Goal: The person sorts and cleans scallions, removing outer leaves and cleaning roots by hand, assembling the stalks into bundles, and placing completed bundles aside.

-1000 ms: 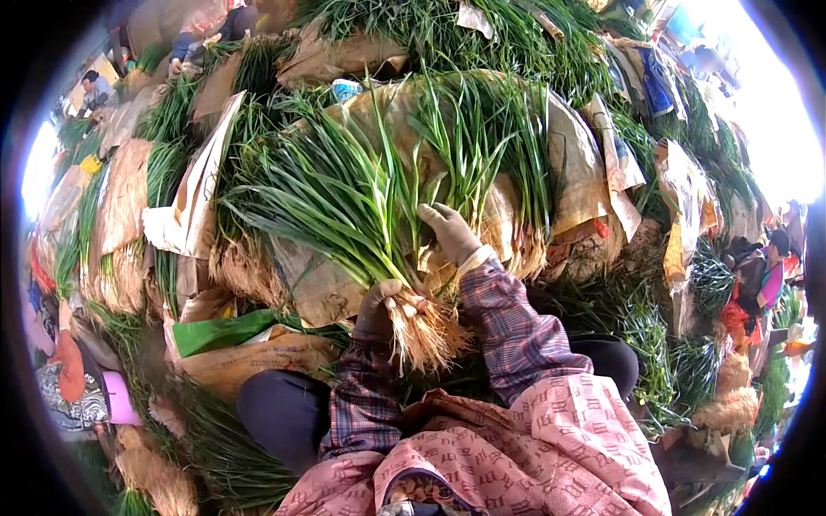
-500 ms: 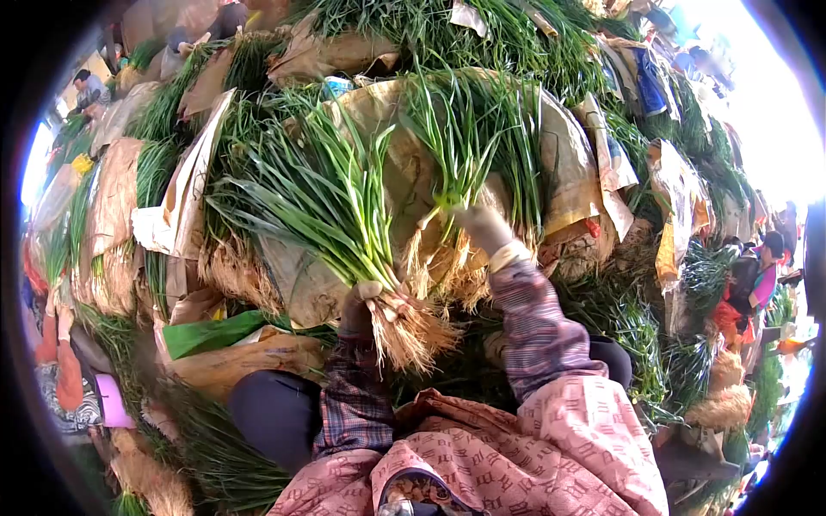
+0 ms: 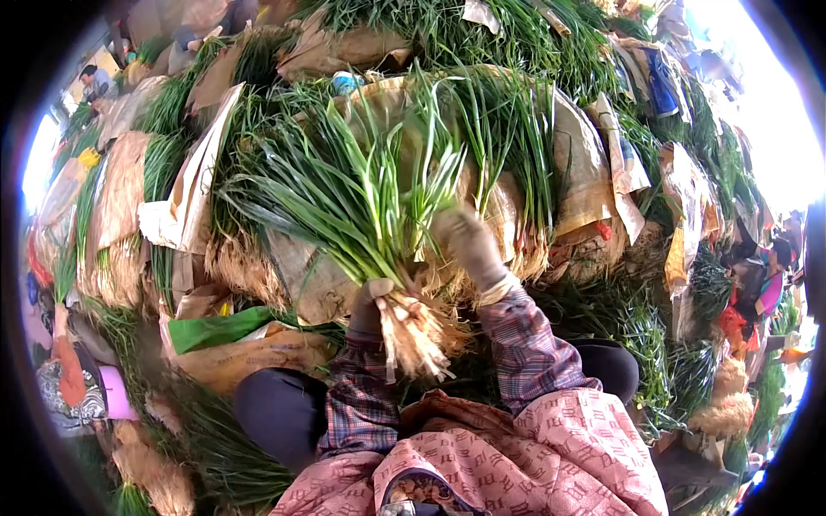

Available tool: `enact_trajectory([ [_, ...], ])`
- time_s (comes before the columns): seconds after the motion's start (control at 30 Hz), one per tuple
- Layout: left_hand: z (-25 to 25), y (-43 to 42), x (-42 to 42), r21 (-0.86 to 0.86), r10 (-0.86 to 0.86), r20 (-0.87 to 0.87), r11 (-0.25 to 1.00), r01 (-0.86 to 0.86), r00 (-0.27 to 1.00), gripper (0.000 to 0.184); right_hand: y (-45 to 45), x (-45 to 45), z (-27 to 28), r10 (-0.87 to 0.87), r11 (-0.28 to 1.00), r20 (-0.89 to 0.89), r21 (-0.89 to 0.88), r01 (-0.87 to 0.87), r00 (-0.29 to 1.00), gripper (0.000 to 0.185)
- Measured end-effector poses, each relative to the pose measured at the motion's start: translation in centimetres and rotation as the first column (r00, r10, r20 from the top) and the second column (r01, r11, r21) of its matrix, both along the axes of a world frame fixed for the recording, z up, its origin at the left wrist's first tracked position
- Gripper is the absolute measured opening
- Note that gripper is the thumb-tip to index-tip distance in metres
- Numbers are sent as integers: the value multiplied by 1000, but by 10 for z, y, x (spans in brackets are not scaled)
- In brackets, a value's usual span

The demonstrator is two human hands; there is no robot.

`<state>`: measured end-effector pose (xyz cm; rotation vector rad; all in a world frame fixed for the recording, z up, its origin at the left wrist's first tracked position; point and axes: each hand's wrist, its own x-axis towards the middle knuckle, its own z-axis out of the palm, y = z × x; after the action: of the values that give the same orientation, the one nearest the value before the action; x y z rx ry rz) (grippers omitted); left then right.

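My gloved left hand (image 3: pixel 370 297) is closed around the lower stems of a thick bunch of green onions (image 3: pixel 344 202). The bunch's leaves fan up and to the left, and its pale roots (image 3: pixel 417 331) hang below the fist. To the right, my gloved right hand (image 3: pixel 469 245) is blurred at the fingers. It grips a smaller group of green onion stalks (image 3: pixel 434 176), which lie against the right side of the bunch. Directly behind, more green onions (image 3: pixel 533 163) lie over a tan sack (image 3: pixel 576 163), roots toward me.
Heaps of green onions (image 3: pixel 482 39) and tan sacks (image 3: pixel 120 181) surround me. A green sheet (image 3: pixel 219 331) lies by my left knee (image 3: pixel 280 417). Loose greens (image 3: pixel 641 344) are beside my right knee. Other people (image 3: pixel 73 378) sit at the left and right edges.
My right hand has moved left and slightly down, bringing its stalks from the sack against the bunch. My left hand stays closed on the bunch, nearly in place.
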<state>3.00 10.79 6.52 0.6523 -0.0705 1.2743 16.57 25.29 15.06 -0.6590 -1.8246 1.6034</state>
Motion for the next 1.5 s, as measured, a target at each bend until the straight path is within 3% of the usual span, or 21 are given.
enact_trajectory([
  [0.03, 1, -9, 0, -85, 125, 17, 989, -123, 992, 49, 6, 4, 16, -100, 950, -390, -310, -28, 915, 37],
  [0.27, 20, -31, 7, -251, 467, 120, 868, -428, 876, 55, -20, -19, 47, 255, 676, -117, -688, -264, 960, 27],
  [0.4, 42, -36, 18, -282, 560, 148, 814, -508, 815, 59, -24, -38, 11, 329, 681, -13, -690, -246, 944, 26],
  [0.43, 39, -36, 21, -292, 582, 145, 798, -527, 800, 60, -26, -35, 12, 282, 722, 46, -668, -180, 958, 28],
  [0.47, 37, -35, 26, -302, 621, 143, 769, -564, 771, 62, -24, -31, -1, 155, 960, 230, -266, -92, 961, 31],
  [0.5, 2, -39, 9, -293, 557, 131, 812, -504, 820, 60, -21, -28, -13, -40, 978, 334, 205, -32, 942, 35],
  [0.53, -34, -43, -8, -284, 489, 116, 851, -443, 865, 59, -20, -28, -3, -47, 977, 515, 200, -67, 856, 36],
  [0.57, -35, -43, -6, -368, 519, 77, 809, -459, 852, 57, -19, -27, -15, -119, 988, 315, 136, 80, 941, 33],
  [0.6, -23, -26, -7, -173, 472, 190, 879, -444, 861, 56, -3, -19, -32, -188, 941, 465, 337, 24, 865, 25],
  [0.67, 22, -29, 1, -227, 468, 240, 879, -419, 851, 51, 25, 14, -34, -505, 604, 623, 749, -272, 597, 20],
  [0.73, 40, -25, 1, -80, 410, 376, 908, -412, 831, 50, 43, 55, 8, -873, -37, 340, 670, -741, 350, 19],
  [0.8, 39, -20, -5, 76, 341, 451, 906, -416, 825, 49, 37, 59, 27, -711, 294, 700, 383, -876, 67, 25],
  [0.83, 37, -25, -7, 12, 390, 400, 903, -430, 829, 48, 21, 58, 29, -66, 698, 997, 14, -716, -44, 35],
  [0.9, 28, -34, -11, -86, 452, 316, 889, -449, 834, 46, 9, 52, 35, 647, 697, 753, -518, -496, 122, 56],
  [0.97, 23, -37, -12, -123, 475, 279, 879, -460, 834, 44, -26, 52, 58, 37, 642, 994, 57, -764, 106, 29],
  [1.17, 35, -36, -13, -150, 496, 212, 868, -474, 842, 38, -2, -64, 10, 1, 258, 540, 813, -522, 842, 43],
  [1.27, 23, -38, -19, -173, 497, 175, 865, -470, 850, 35, -27, -74, -19, -113, 927, 421, 371, -57, 900, 30],
  [1.33, 14, -37, -21, -184, 492, 165, 867, -463, 855, 33, 12, -59, -18, -158, 982, 238, -63, 178, 958, 28],
  [1.43, 14, -33, -22, -192, 490, 140, 866, -461, 861, 31, 46, -43, -6, -437, 897, 274, 59, 438, 857, 25],
  [1.47, 14, -32, -22, -194, 489, 132, 865, -462, 862, 30, 69, -25, 25, -341, 878, 518, -123, 463, 785, 24],
  [1.5, 14, -31, -22, -197, 489, 127, 865, -461, 863, 30, 69, -26, 38, -315, 933, 643, 72, 354, 698, 25],
])
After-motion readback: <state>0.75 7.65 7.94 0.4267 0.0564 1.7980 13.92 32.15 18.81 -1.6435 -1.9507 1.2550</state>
